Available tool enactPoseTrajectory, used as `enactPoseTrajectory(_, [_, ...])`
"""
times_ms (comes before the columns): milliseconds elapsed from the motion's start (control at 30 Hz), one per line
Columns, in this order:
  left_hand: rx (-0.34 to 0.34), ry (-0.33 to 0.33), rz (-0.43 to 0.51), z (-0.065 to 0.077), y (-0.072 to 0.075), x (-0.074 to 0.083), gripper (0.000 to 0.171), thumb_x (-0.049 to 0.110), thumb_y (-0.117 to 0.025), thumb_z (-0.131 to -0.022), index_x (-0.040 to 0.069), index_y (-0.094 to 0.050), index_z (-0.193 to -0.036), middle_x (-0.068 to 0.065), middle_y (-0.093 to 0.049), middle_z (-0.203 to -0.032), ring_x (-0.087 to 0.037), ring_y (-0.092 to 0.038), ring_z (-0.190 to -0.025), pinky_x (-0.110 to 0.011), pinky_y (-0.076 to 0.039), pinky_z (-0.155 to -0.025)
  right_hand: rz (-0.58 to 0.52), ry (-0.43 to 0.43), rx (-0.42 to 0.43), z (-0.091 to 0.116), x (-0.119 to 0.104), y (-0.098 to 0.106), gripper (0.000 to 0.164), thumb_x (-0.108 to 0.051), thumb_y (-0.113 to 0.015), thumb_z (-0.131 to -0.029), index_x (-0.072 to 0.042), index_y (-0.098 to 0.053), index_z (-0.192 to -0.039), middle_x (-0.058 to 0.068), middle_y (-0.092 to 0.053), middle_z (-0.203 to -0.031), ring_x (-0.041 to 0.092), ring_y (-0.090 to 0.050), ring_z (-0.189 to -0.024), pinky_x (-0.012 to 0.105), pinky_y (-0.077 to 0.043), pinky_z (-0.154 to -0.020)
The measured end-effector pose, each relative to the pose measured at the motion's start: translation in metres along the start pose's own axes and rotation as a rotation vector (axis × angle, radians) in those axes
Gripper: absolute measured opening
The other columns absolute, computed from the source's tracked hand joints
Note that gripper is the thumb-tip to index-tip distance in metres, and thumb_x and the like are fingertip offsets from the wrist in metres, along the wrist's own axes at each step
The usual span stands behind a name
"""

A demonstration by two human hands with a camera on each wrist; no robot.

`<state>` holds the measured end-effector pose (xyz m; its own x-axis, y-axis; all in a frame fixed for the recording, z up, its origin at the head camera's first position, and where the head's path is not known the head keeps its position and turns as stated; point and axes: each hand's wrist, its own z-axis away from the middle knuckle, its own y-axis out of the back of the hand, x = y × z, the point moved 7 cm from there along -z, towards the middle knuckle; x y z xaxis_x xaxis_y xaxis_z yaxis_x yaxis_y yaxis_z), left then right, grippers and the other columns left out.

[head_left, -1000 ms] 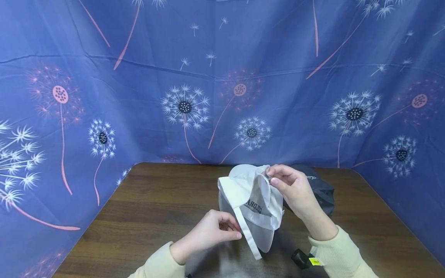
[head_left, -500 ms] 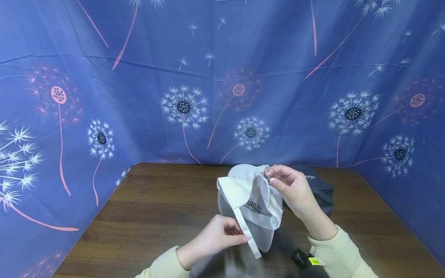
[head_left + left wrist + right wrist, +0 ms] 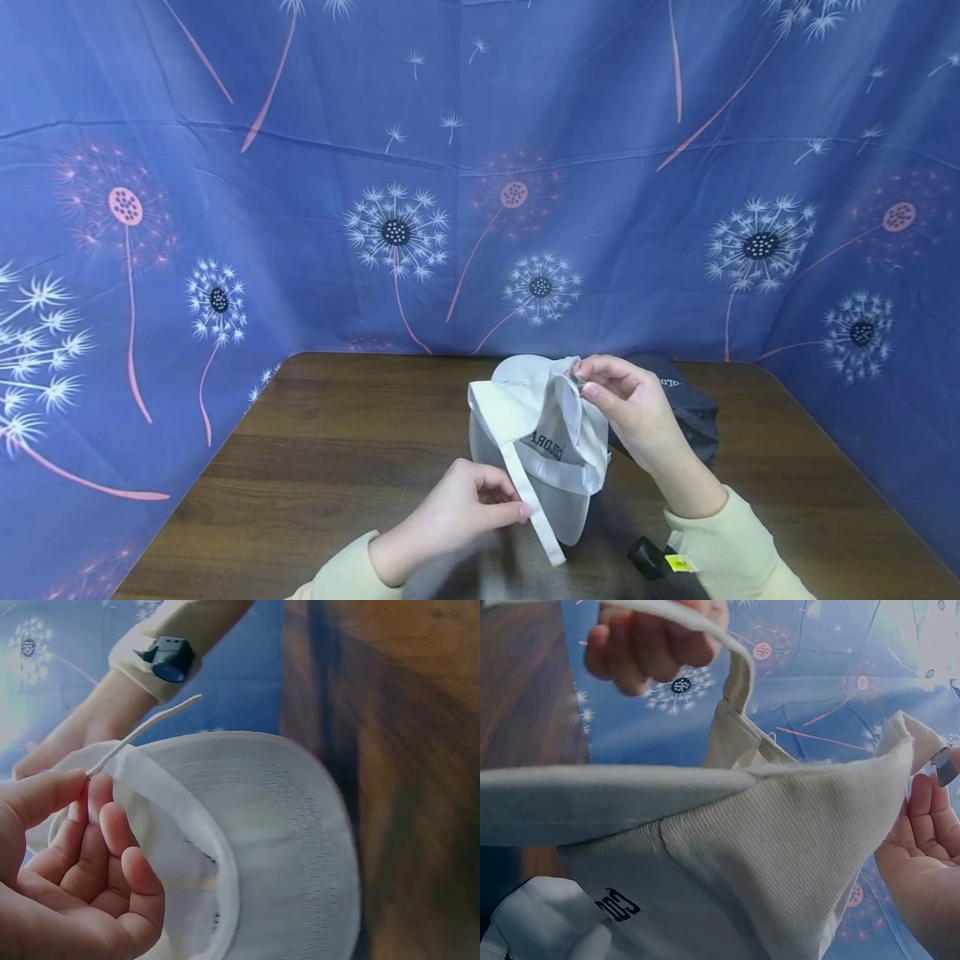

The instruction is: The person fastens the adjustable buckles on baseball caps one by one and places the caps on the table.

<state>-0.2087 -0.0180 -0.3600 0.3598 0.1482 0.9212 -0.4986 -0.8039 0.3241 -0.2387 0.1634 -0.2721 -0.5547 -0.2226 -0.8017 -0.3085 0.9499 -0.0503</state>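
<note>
A white baseball cap (image 3: pixel 564 477) is held up over the table, its inside and brim towards me, dark lettering showing reversed. My left hand (image 3: pixel 467 505) pinches the cap's loose back strap (image 3: pixel 550 536) between thumb and forefinger. In the left wrist view the strap's free end (image 3: pixel 169 712) sticks out past the fingertips. At the opposite side of the back opening, my right hand (image 3: pixel 633 404) pinches the cap at a small metal buckle (image 3: pixel 943 766). Strap and buckle are apart. The right fingers partly hide the buckle.
A dark grey cap (image 3: pixel 686 408) with pale lettering lies behind my right hand on the brown wooden table (image 3: pixel 330 425). A white rounded cloth shape (image 3: pixel 547 919) shows low in the right wrist view. A blue dandelion-print curtain (image 3: pixel 337 275) surrounds the table's back and sides.
My left hand has moved slightly right to the strap and now pinches it; its fingers were beside it a second ago. The right hand and the cap have hardly moved.
</note>
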Motion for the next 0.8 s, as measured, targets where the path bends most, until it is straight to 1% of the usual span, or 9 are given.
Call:
enactPoseTrajectory(167, [0.039, -0.006, -0.004, 0.003, 0.007, 0.011, 0.014, 0.015, -0.074, -0.080, 0.001, -0.071, -0.078, -0.012, -0.068, -0.071, 0.002, -0.052, -0.060, -0.014, -0.043, -0.056, -0.028, 0.005, 0.003, 0.000, 0.000, 0.000, 0.025, 0.010, -0.051, -0.089, -0.007, -0.066, -0.100, 0.001, -0.064, -0.100, 0.011, -0.060, -0.095, 0.021, -0.050, -0.084])
enactPoseTrajectory(400, [0.070, -0.042, 0.025, 0.004, 0.016, 0.026, 0.014, 0.013, -0.071, -0.082, 0.000, -0.070, -0.080, -0.015, -0.067, -0.072, 0.000, -0.055, -0.063, -0.016, -0.045, -0.059, -0.010, -0.004, 0.018, 0.000, 0.001, 0.000, 0.025, 0.010, -0.052, -0.089, -0.008, -0.066, -0.098, 0.001, -0.065, -0.099, 0.012, -0.061, -0.095, 0.022, -0.050, -0.085])
enactPoseTrajectory(467, [0.088, -0.043, 0.024, 0.003, 0.019, 0.030, 0.014, 0.013, -0.071, -0.082, -0.001, -0.069, -0.080, -0.015, -0.067, -0.072, 0.000, -0.055, -0.063, -0.016, -0.046, -0.059, -0.012, -0.006, 0.022, 0.000, 0.001, 0.001, 0.025, 0.010, -0.052, -0.089, -0.008, -0.066, -0.098, 0.001, -0.065, -0.099, 0.012, -0.061, -0.095, 0.022, -0.050, -0.085])
enactPoseTrajectory(567, [0.132, -0.024, 0.013, 0.002, 0.025, 0.034, 0.014, 0.013, -0.071, -0.082, 0.000, -0.069, -0.079, -0.013, -0.067, -0.072, 0.000, -0.054, -0.061, -0.016, -0.044, -0.057, -0.024, -0.002, 0.026, 0.000, 0.001, 0.000, 0.025, 0.010, -0.051, -0.089, -0.008, -0.067, -0.098, 0.001, -0.065, -0.100, 0.012, -0.061, -0.096, 0.021, -0.050, -0.085])
enactPoseTrajectory(667, [0.193, -0.003, -0.004, 0.001, 0.033, 0.038, 0.014, 0.015, -0.073, -0.081, 0.001, -0.069, -0.079, -0.011, -0.066, -0.071, 0.000, -0.050, -0.058, -0.016, -0.041, -0.054, -0.034, 0.001, 0.031, 0.000, 0.000, 0.000, 0.025, 0.010, -0.051, -0.089, -0.008, -0.067, -0.097, 0.001, -0.065, -0.099, 0.011, -0.061, -0.095, 0.021, -0.050, -0.084])
enactPoseTrajectory(800, [0.255, 0.001, -0.011, -0.002, 0.042, 0.043, 0.014, 0.016, -0.073, -0.081, 0.002, -0.070, -0.080, -0.011, -0.067, -0.072, -0.001, -0.049, -0.057, -0.017, -0.039, -0.052, -0.029, -0.002, 0.043, 0.000, 0.001, 0.000, 0.025, 0.009, -0.052, -0.089, -0.009, -0.067, -0.098, 0.000, -0.065, -0.099, 0.009, -0.061, -0.093, 0.020, -0.050, -0.080])
